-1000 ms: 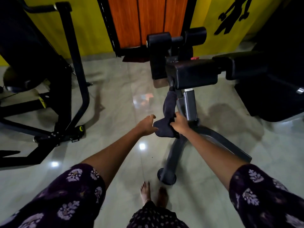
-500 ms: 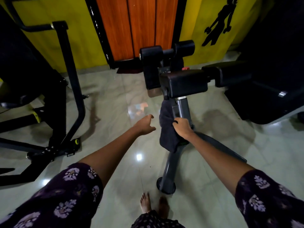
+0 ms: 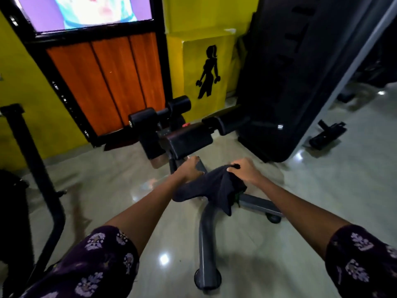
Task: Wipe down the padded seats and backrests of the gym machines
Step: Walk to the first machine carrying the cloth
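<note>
The low bench (image 3: 189, 143), with its padded seat nearest and its roller pads behind, is set on the pale floor (image 3: 322, 211), just beyond both hands. The dark cloth (image 3: 211, 187) is bunched above the grey frame leg (image 3: 205, 237); it should be spread flat before the pad is wiped. It is grasped by the right hand (image 3: 243, 172) and pinched at its edge by the left hand (image 3: 190, 171).

We count two hands, the left hand (image 3: 190, 171) and the right hand (image 3: 245, 172), one dark cloth (image 3: 211, 189), two roller pads (image 3: 143, 120), two flat black pads (image 3: 189, 140), and one silhouette sticker (image 3: 208, 72).
</note>
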### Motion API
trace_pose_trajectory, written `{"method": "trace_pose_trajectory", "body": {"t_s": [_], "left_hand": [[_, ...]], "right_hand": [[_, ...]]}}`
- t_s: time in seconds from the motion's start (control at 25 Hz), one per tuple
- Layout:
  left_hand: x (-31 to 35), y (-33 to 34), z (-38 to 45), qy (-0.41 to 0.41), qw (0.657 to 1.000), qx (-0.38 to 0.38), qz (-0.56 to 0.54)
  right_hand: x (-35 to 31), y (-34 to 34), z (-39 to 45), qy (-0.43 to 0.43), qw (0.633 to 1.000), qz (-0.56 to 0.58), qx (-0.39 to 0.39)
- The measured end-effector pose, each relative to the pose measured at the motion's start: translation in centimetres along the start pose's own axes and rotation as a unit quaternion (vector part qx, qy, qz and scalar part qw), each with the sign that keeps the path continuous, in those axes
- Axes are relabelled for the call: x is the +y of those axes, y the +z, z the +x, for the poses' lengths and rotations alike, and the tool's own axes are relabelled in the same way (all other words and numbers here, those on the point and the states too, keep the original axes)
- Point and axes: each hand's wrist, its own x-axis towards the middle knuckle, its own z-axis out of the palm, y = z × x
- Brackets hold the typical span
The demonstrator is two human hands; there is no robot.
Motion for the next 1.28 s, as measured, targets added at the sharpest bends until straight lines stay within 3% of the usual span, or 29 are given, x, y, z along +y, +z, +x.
{"method": "trace_pose_trajectory", "body": {"t_s": [0.24, 0.48, 0.84, 1.28], "left_hand": [[9.4, 3.9, 2.4, 0.083, 0.994, -0.058, 0.032], [23.0, 9.9, 4.8, 0.171, 0.981, -0.076, 0.046], [41.5, 20.8, 8.2, 0.206, 0.971, -0.116, 0.025], [60.9, 29.8, 23.6, 0.279, 0.947, -0.153, 0.039]], "right_hand": [[6.4, -7.8, -4.3, 0.019, 0.995, -0.029, 0.094], [15.9, -18.5, -8.9, 0.054, 0.980, -0.062, 0.181], [30.7, -32.4, -14.1, 0.142, 0.950, -0.070, 0.271], [48.7, -46.1, -8.9, 0.207, 0.923, -0.045, 0.321]]}}
